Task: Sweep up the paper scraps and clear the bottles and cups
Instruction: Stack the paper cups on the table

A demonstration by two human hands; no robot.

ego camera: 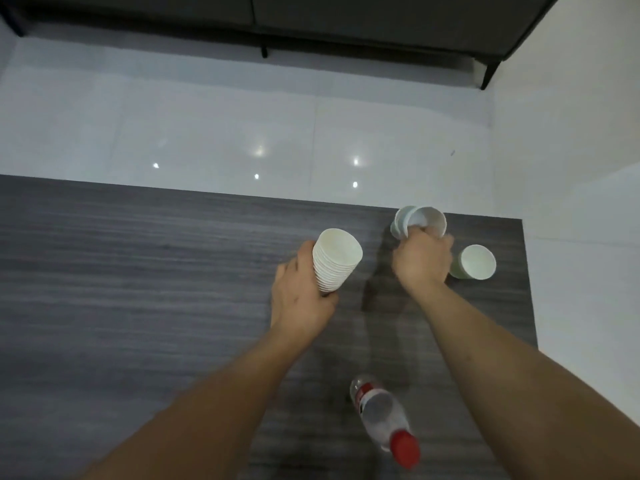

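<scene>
My left hand (301, 299) grips a tall stack of white paper cups (334, 259), tilted with its mouth toward the far edge of the dark wood-grain table (138, 289). My right hand (420, 258) is closed on two white cups (420, 220) near the table's far right corner; they lean outward above my fingers. One more white cup (474, 261) stands upright just right of that hand. A clear plastic bottle (382, 415) with a red cap and red label stands near the table's front, between my forearms. No paper scraps are visible.
Glossy white floor tiles (242, 133) lie beyond the table's far edge. A dark sofa (346, 19) on thin black legs runs along the top of the view. A white wall (571, 116) borders the right side, close to the table's corner.
</scene>
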